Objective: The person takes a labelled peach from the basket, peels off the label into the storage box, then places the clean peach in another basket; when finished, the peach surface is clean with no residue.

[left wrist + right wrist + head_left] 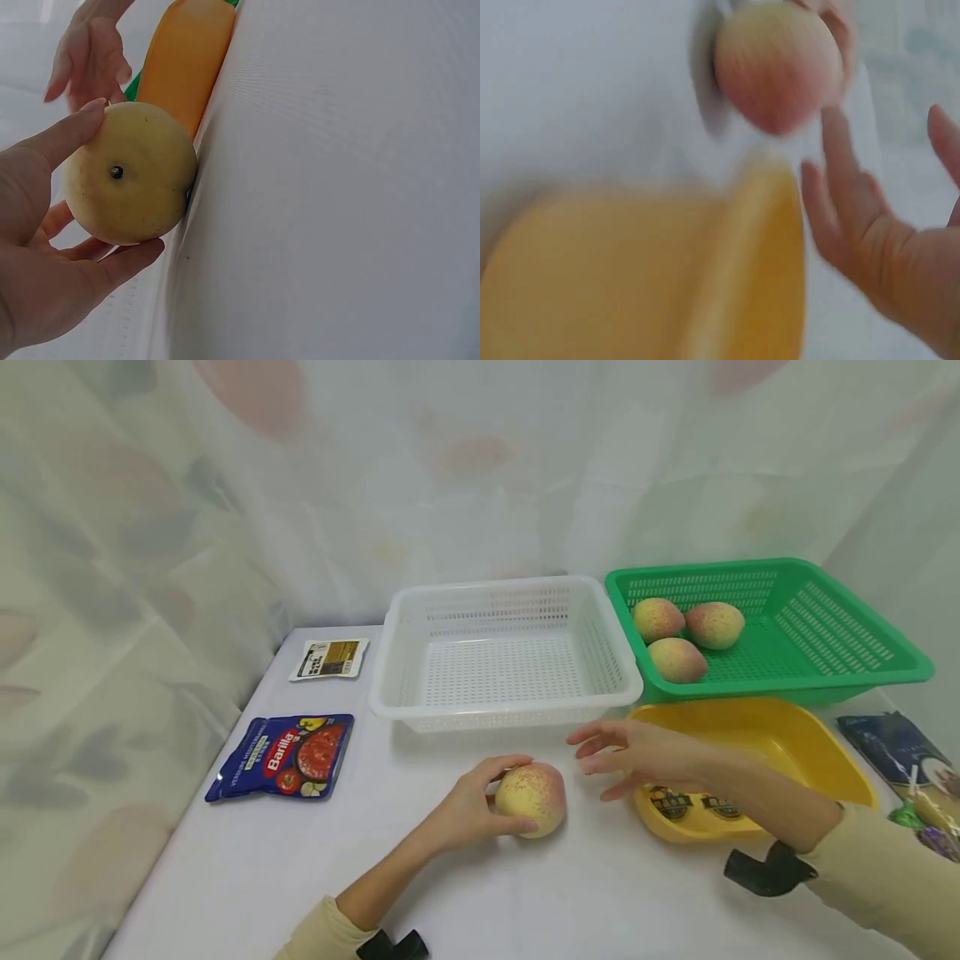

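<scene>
**One peach on the bench, three in the green basket**

A white bench carries everything here. At the back sit two slotted baskets side by side: the white basket holds nothing, and the green basket to its right holds three peaches near its left wall. Just in front of the green one lies a yellow tub with two round labels on its near wall. A blue sauce pouch and a small packet lie at the left.

In front of the white basket a lone peach rests on the bench. The left hand has its grip curled round it, thumb over the top. The right hand hovers just beside it over the tub's rim, fingers spread, holding nothing.
</scene>
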A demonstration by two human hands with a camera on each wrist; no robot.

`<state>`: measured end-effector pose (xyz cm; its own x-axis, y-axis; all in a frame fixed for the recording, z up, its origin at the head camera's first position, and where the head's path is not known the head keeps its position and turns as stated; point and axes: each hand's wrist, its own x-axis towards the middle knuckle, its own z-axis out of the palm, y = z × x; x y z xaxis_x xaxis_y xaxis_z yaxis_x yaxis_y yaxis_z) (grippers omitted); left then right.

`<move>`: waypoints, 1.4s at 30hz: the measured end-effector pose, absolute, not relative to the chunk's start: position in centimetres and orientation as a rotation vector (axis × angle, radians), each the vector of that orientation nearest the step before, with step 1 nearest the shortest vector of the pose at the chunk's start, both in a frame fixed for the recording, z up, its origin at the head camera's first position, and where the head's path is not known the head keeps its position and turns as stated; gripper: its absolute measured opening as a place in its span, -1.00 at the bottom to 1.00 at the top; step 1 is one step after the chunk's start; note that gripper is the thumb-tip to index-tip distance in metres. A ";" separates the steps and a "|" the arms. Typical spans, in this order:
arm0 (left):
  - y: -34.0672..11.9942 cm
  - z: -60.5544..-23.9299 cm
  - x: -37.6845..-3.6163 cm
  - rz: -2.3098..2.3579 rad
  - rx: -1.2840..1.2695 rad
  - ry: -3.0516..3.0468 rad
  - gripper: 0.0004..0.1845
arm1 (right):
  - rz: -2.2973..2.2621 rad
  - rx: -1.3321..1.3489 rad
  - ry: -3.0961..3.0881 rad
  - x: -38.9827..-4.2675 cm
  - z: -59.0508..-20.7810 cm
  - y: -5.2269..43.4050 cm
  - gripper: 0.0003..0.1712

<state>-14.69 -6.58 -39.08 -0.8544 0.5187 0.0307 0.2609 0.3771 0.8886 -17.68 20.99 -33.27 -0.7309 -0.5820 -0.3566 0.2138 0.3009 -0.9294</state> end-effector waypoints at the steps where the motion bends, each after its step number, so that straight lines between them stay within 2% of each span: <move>1: -6.6 -39.1 -14.7 1.472 0.691 2.385 -0.23 | -1.491 -0.311 1.898 -17.7 -33.7 20.1 -0.30; 8: -6.4 -39.1 -14.6 1.489 0.704 2.367 -0.23 | -1.406 -0.257 1.979 -17.4 -35.7 16.0 -0.24; 17: -6.6 -38.5 -14.6 1.487 0.759 2.378 -0.23 | -1.445 -0.200 1.984 -17.1 -36.1 14.9 -0.22; 22: -8.1 -36.3 -15.1 1.501 0.860 2.385 -0.26 | -1.465 -0.182 1.962 -17.1 -36.2 14.9 -0.24; 27: -11.0 -33.1 -16.1 1.818 0.830 2.339 -0.40 | -1.454 -0.170 1.962 -17.1 -36.2 14.9 -0.23; 34: -15.4 -30.9 -17.8 2.303 0.575 2.362 -0.51 | -1.439 -0.177 1.971 -17.0 -36.0 14.9 -0.23; 42: -18.2 -33.2 -20.3 2.299 -0.003 2.536 -0.49 | -1.442 -0.176 1.971 -16.9 -35.9 14.9 -0.24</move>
<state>-20.26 -18.21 -33.17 -0.9608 -0.1875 0.2044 0.1851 0.1156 0.9759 -16.88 14.90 -35.95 -0.7597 -0.4790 -0.4397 0.2740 0.3774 -0.8846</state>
